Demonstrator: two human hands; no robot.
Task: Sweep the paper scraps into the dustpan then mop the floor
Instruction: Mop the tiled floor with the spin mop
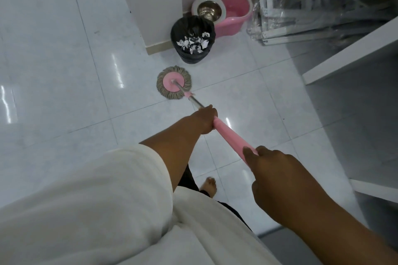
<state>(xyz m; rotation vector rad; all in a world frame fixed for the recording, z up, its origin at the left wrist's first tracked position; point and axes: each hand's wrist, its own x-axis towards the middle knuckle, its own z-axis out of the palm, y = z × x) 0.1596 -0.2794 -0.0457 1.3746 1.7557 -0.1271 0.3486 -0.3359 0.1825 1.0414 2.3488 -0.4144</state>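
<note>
White glossy floor tiles (64, 71) with grey joints extend on every side of the round black bin lined with a black bag (183, 28), used here as the reference point. A white flat-panel furniture unit (344, 56) stands well to the right of the bin. A white metal frame wrapped in clear plastic film (301, 6) lies to the right of the bin and behind it. A white wall corner with beige skirting (159, 46) is just beside the bin on its left.

An oval pink plastic mop bucket (234, 21) sits directly behind the bin; whether the two touch cannot be told. The compartment nearer the bin holds a perforated steel spin basket (207, 9). The farther compartment is an open pink basin, contents not discernible. The bin holds torn white-and-black paper scraps (193, 44).

The mop with a round pink disc and beige fringe (174, 82) lies flat on the tiles just in front of the bin, apart from it. Its steel shaft runs away from the bin into a pink handle sleeve (230, 135). The left hand (205, 119) grasps the junction of shaft and sleeve. The right hand (273, 168) grasps the sleeve's near end. A bare foot (210, 186) stands well in front of the bin.
</note>
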